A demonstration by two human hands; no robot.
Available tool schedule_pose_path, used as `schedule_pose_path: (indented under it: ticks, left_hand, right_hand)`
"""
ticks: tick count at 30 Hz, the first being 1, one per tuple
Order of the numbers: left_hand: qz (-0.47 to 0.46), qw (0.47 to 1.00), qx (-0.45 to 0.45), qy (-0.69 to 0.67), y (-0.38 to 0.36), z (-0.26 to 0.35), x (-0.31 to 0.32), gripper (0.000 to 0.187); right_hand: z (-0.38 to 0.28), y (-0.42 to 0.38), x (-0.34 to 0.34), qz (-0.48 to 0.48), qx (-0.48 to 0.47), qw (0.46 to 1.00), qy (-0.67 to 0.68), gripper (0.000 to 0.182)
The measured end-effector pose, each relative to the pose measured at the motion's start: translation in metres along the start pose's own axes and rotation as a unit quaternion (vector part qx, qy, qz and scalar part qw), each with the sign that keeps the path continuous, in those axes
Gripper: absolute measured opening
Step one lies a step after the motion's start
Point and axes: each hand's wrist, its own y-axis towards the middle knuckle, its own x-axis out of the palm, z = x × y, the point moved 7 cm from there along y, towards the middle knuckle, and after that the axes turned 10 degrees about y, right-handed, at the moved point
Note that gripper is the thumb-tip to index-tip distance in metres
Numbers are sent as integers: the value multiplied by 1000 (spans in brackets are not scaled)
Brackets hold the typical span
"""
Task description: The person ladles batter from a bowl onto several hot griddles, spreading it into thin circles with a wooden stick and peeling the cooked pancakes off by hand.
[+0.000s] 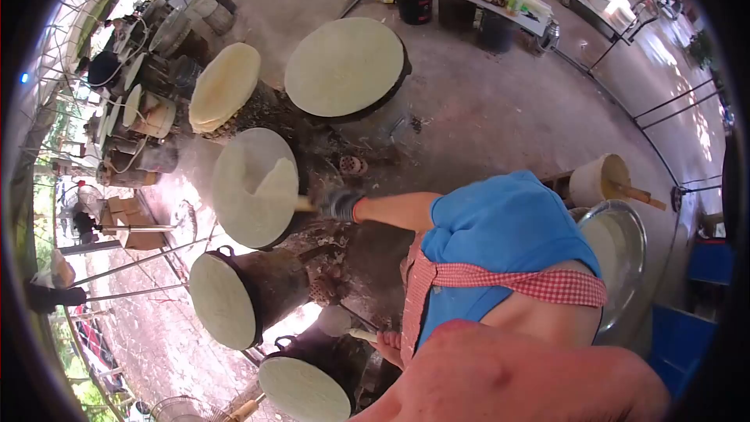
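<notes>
My right hand [340, 205], in a dark grey glove, is closed on the short wooden handle of a spreader [305, 204]. The spreader reaches over the edge of a round griddle [269, 228], where pale batter [241, 202] lies with a V-shaped gap at its far side. Closer to my body, my left hand [388, 341] is wrapped round the pale handle of a ladle [334, 320]. The ladle's round bowl hangs beside two more griddles, each covered by a pale flatbread [221, 302] or batter sheet [303, 389].
Another griddle with a pale sheet [345, 67] stands at the upper middle. Left of it lies a stack of flatbreads [224, 87]. Behind me are a bucket with a wooden stick [598, 178] and a metal basin [637, 246] of pale batter. A table [500, 8] stands at the top.
</notes>
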Motion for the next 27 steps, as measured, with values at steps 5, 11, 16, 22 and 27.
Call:
schedule_pose_path:
  ticks: [5, 11, 16, 22, 27]
  left_hand:
    - [-113, 989, -57, -79, 6, -4, 9, 23]
    - [-83, 982, -49, -162, 3, -8, 34, 24]
    - [-40, 971, 0, -236, 1, 7, 53, 24]
    - [-44, 984, 5, -173, 16, 17, 56, 4]
    - [-9, 997, 49, -53, 16, 46, 91, 29]
  right_hand:
    - [26, 9, -24, -254, 29, 955, -148, 20]
    - [45, 59, -10, -108, 82, 990, -47, 22]
    - [83, 31, 5, -299, -54, 944, -129, 30]
    - [70, 96, -18, -80, 33, 996, 19, 26]
    - [78, 53, -12, -287, 56, 955, -59, 28]
